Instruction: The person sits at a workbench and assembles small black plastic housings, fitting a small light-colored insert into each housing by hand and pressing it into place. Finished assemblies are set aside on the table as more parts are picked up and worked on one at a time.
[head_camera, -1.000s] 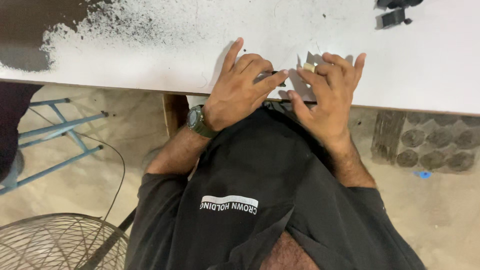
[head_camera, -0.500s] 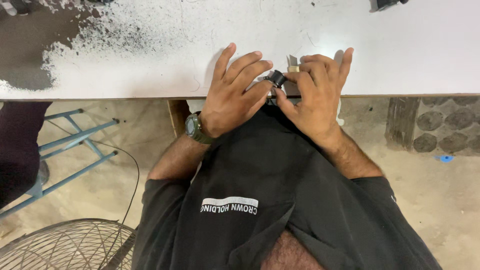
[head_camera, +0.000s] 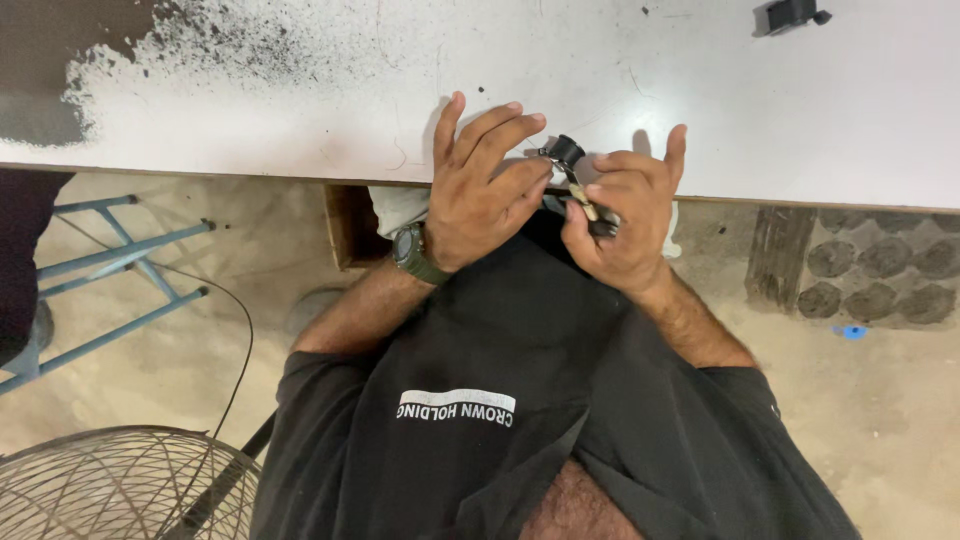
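A broad white worktable (head_camera: 640, 90) filled the top of the view, its left part darkened by a sooty speckled patch, and its near edge served as a rest for the work, so both hands sat right at the rim where the small part could be steadied. Below it lay a sandy floor with a blue metal frame (head_camera: 110, 270) at the left and a wire fan guard (head_camera: 110, 485) in the lower left corner, both well apart from the hands. The person's black shirt (head_camera: 520, 400) covered the middle. The left hand (head_camera: 480, 190), a green wristwatch (head_camera: 412, 252) on its wrist, was spread with fingers half curled, its fingertips pressing toward a small black round part (head_camera: 566, 152) at the table edge, seemingly to brace it. The right hand (head_camera: 622, 215) was pinched around the thin pale stem (head_camera: 584, 205) running down from that part, thumb and forefinger closed on it. A separate small black piece (head_camera: 790, 14) lay far off at the table's upper right, untouched.
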